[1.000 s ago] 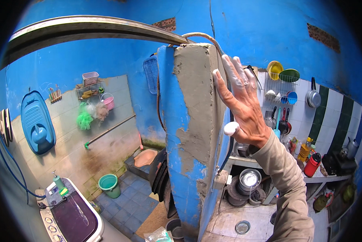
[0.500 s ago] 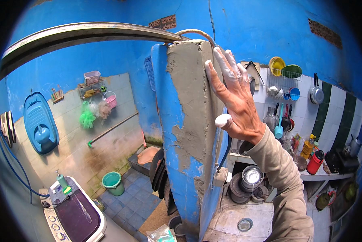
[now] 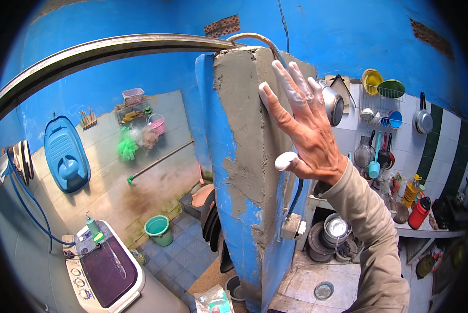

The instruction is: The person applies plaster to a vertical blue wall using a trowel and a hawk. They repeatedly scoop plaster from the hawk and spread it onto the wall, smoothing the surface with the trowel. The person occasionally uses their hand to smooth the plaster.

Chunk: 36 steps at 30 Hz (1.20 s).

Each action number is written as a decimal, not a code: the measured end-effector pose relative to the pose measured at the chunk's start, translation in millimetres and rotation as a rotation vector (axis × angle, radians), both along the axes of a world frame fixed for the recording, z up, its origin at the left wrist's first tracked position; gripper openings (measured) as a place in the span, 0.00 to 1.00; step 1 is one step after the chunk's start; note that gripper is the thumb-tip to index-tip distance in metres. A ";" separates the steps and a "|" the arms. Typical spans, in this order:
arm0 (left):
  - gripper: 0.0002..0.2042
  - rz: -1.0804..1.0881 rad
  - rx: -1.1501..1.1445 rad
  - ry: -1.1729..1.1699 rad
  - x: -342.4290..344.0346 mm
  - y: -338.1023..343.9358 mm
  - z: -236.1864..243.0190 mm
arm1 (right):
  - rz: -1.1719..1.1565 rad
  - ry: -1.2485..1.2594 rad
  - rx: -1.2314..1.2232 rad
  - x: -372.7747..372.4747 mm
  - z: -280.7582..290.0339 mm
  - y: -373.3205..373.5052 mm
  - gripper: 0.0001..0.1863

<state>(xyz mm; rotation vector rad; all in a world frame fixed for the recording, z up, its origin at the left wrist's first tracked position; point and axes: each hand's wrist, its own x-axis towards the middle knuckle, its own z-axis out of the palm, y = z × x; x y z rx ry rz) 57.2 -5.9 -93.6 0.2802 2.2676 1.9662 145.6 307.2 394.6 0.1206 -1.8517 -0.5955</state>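
grey cement is coating the wall end (image 3: pixel 240 125) mid-view; at its right edge the right hand (image 3: pixel 314 138) is standing wide open, gripping nothing, probably splayed for broad contact. only a digit of the left hand (image 3: pixel 216 309) is showing, at a packet (image 3: pixel 204 302), grip unclear.

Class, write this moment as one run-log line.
right hand: open, white-coated fingertips | nearest: grey-plastered pillar | contact: unclear | left of pillar: green bucket
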 end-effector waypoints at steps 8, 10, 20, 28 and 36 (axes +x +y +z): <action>0.15 0.046 0.016 -0.060 10.7 -1.8 -1.6 | 0.076 0.038 0.051 7.9 3.1 9.2 0.54; 0.15 0.049 0.021 -0.081 13.6 0.2 1.2 | 0.029 0.062 0.144 8.0 24.7 12.6 0.57; 0.14 0.127 0.098 -0.342 36.0 -17.7 -7.5 | -0.083 -0.066 0.327 24.0 48.0 -1.1 0.52; 0.14 0.080 -0.099 -0.001 30.5 -13.3 -20.2 | 0.016 -0.342 0.360 29.3 14.8 -14.4 0.47; 0.14 0.065 -0.104 0.040 30.3 -12.9 -17.3 | 0.009 -0.052 0.192 12.1 23.9 13.2 0.56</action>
